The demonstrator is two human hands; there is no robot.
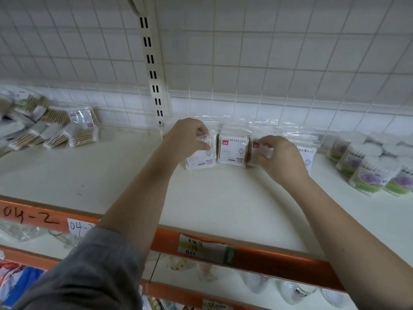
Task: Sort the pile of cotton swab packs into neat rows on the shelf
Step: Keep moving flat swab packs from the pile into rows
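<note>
Risk first: the loose pile (47,128) at 9 o'clock on the shelf (223,198) is still unsorted and slumped. A careless reach could be expected to spill it toward the front edge.

Left hand (187,136): fingers are curled round the top of the left pack (200,157), which is tilted, its bottom kicked forward. If released like that, a topple onto its face is likely, and the row line would be lost.

Centre pack (232,151) stands upright at 12 o'clock, between both hands, not held. It touches or nearly touches its neighbours, so any sideways squeeze from either hand could knock it over.

Right hand (277,153): fingers are pinched on the top of the right pack (262,151), just at 3 o'clock of the centre pack. The slick plastic wrap could slip out of a pinch that shallow.

One more pack (309,156) is partly hidden behind the right hand; its stance cannot be judged.

Relative position: both held packs lie directly under the fingertips, tops gripped, bases on the shelf. The row is formed against the back wall, well apart from the pile.

Purple-and-green packs (368,175) at 3 o'clock are a different product; mixing is a risk if the row is extended that way.
</note>
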